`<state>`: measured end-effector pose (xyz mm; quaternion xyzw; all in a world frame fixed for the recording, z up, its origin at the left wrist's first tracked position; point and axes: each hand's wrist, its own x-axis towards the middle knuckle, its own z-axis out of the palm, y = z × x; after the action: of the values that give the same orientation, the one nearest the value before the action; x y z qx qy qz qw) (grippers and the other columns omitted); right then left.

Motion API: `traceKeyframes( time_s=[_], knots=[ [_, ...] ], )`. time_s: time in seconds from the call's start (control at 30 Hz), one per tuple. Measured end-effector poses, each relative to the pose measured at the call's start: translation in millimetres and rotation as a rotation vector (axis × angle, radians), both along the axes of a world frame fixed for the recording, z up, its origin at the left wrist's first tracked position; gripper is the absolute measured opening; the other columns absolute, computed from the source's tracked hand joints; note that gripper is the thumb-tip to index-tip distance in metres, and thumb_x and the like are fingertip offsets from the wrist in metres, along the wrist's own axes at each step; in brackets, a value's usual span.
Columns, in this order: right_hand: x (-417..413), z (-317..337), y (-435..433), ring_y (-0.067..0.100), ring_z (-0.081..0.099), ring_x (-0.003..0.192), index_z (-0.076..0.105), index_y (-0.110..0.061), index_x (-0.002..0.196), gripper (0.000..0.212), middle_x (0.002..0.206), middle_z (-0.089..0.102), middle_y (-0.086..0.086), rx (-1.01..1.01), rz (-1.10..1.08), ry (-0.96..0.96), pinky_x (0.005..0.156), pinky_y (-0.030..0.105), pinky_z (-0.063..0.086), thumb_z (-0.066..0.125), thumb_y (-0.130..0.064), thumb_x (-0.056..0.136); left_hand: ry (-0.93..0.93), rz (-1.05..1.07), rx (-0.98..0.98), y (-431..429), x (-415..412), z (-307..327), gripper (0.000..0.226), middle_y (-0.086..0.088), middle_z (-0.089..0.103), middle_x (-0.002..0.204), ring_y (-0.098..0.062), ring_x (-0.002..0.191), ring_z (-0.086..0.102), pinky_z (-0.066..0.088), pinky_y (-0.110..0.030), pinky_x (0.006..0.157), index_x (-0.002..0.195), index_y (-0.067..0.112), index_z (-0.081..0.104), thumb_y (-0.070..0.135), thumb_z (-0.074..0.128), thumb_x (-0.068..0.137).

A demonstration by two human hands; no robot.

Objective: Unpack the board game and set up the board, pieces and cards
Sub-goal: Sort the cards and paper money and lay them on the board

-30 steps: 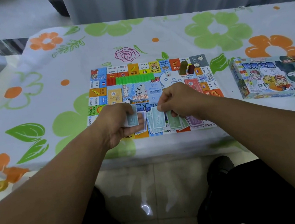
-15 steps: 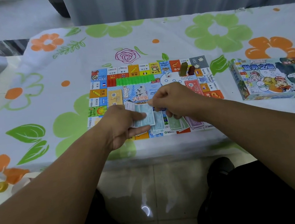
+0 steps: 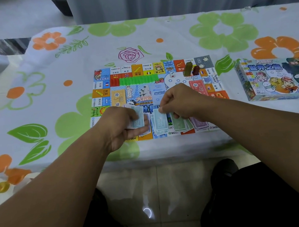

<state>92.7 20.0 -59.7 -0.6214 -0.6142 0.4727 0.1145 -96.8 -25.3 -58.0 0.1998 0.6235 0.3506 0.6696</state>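
Left hand (image 3: 120, 125) grips thin wad of paper money (image 3: 137, 119) over board (image 3: 138, 94) near edge. Right hand (image 3: 179, 102) pinches top edge of 1 note (image 3: 158, 115) on blue pile (image 3: 160, 126). Stuff looks light, floppy, slippery, so grab by edges, gently.

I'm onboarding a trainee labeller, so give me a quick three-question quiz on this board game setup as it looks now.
1. True or false: the game box lies on the board.
2. What does the left hand hold? A a stack of notes; B a die; C the game box.
3. Fill in: the row of small houses is ___ in colour.
Key: 1 false, it lies on the tablecloth right of the board; 2 A; 3 green.
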Motion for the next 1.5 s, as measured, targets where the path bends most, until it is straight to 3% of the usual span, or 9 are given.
traceKeyframes(
  time_s=[0.1, 0.3, 0.4, 0.67, 0.8, 0.97, 1.17, 1.37, 1.5],
  knots=[
    [-0.4, -0.4, 2.2, 0.012, 0.058, 0.065, 0.072, -0.002, 0.095, 0.012, 0.078, 0.066, 0.004, 0.039, -0.026, 0.007, 0.048, 0.021, 0.041, 0.077, -0.009, 0.086, 0.019, -0.022, -0.001, 0.7, 2.8, 1.0, 0.026, -0.023, 0.071, 0.109, -0.033, 0.081, 0.076, 0.062, -0.038, 0.06, 0.116, -0.007, 0.058, -0.014, 0.057, 0.091],
    [-12.7, 6.1, -5.2, 0.012, 0.049, 0.05, 0.069, -0.003, 0.098, 0.024, 0.069, 0.065, -0.001, -0.008, -0.004, 0.167, 0.043, 0.021, 0.037, 0.07, -0.028, 0.094, 0.045, -0.069, 0.01, 1.1, 7.8, 1.3, 0.029, -0.018, 0.073, 0.105, -0.029, 0.081, 0.076, 0.061, -0.033, 0.058, 0.114, -0.002, 0.061, -0.01, 0.067, 0.086],
    [-16.5, 7.5, -7.2, 0.011, 0.053, 0.049, 0.07, -0.006, 0.096, 0.015, 0.063, 0.06, -0.003, 0.037, 0.028, 0.157, 0.042, 0.02, 0.039, 0.073, -0.02, 0.091, 0.046, -0.088, 0.018, 0.7, 7.5, 0.7, 0.029, -0.017, 0.075, 0.102, -0.028, 0.082, 0.076, 0.062, -0.033, 0.06, 0.113, -0.002, 0.063, -0.009, 0.069, 0.086],
    [-4.0, 2.6, -0.6, 0.015, 0.053, 0.055, 0.071, -0.003, 0.095, 0.009, 0.072, 0.063, 0.01, -0.033, 0.002, 0.02, 0.045, 0.023, 0.042, 0.073, -0.011, 0.09, 0.076, -0.018, -0.005, 0.2, -5.1, -4.2, 0.02, -0.022, 0.074, 0.102, -0.028, 0.085, 0.074, 0.064, -0.04, 0.07, 0.113, -0.004, 0.062, 0.0, 0.052, 0.096],
    [-3.4, -2.0, 0.6, 0.016, 0.053, 0.055, 0.071, -0.002, 0.097, 0.013, 0.075, 0.064, 0.011, -0.042, 0.008, -0.006, 0.043, 0.021, 0.041, 0.075, -0.012, 0.089, 0.032, -0.005, -0.002, -1.4, -4.5, -0.4, 0.025, -0.018, 0.074, 0.086, -0.028, 0.077, 0.074, 0.064, -0.04, 0.066, 0.115, -0.006, 0.058, -0.005, 0.044, 0.095],
    [-3.0, -0.3, 1.5, 0.017, 0.051, 0.058, 0.072, -0.002, 0.098, 0.016, 0.079, 0.065, 0.009, 0.012, -0.019, 0.013, 0.042, 0.02, 0.038, 0.076, -0.013, 0.088, 0.013, -0.021, 0.013, 0.4, 1.5, 2.8, 0.029, -0.025, 0.07, 0.11, -0.034, 0.084, 0.075, 0.062, -0.04, 0.062, 0.12, -0.006, 0.055, -0.013, 0.054, 0.092],
    [-0.6, 4.8, -4.7, 0.012, 0.049, 0.051, 0.069, -0.002, 0.097, 0.028, 0.074, 0.066, 0.002, -0.041, -0.035, 0.194, 0.045, 0.024, 0.037, 0.068, -0.03, 0.095, 0.007, -0.074, 0.025, 4.0, 17.4, 2.7, 0.031, -0.02, 0.072, 0.111, -0.03, 0.084, 0.076, 0.061, -0.034, 0.061, 0.117, -0.004, 0.062, -0.01, 0.066, 0.087],
    [11.1, 8.0, -2.8, 0.013, 0.048, 0.053, 0.072, -0.009, 0.09, 0.007, 0.069, 0.061, 0.005, -0.052, -0.132, 0.238, 0.043, 0.022, 0.037, 0.074, -0.016, 0.09, -0.015, -0.1, 0.036, 6.8, 31.6, 3.0, 0.031, -0.015, 0.075, 0.106, -0.027, 0.087, 0.076, 0.062, -0.034, 0.063, 0.115, -0.002, 0.064, -0.008, 0.069, 0.085],
    [28.1, 8.5, -0.2, 0.012, 0.049, 0.05, 0.072, -0.01, 0.085, 0.007, 0.057, 0.062, -0.005, -0.023, -0.213, 0.203, 0.042, 0.02, 0.036, 0.077, -0.015, 0.088, -0.017, -0.119, 0.029, 10.7, 40.8, -0.1, 0.028, -0.015, 0.076, 0.104, -0.029, 0.088, 0.075, 0.062, -0.038, 0.071, 0.113, 0.001, 0.065, -0.009, 0.066, 0.087]
  ],
)
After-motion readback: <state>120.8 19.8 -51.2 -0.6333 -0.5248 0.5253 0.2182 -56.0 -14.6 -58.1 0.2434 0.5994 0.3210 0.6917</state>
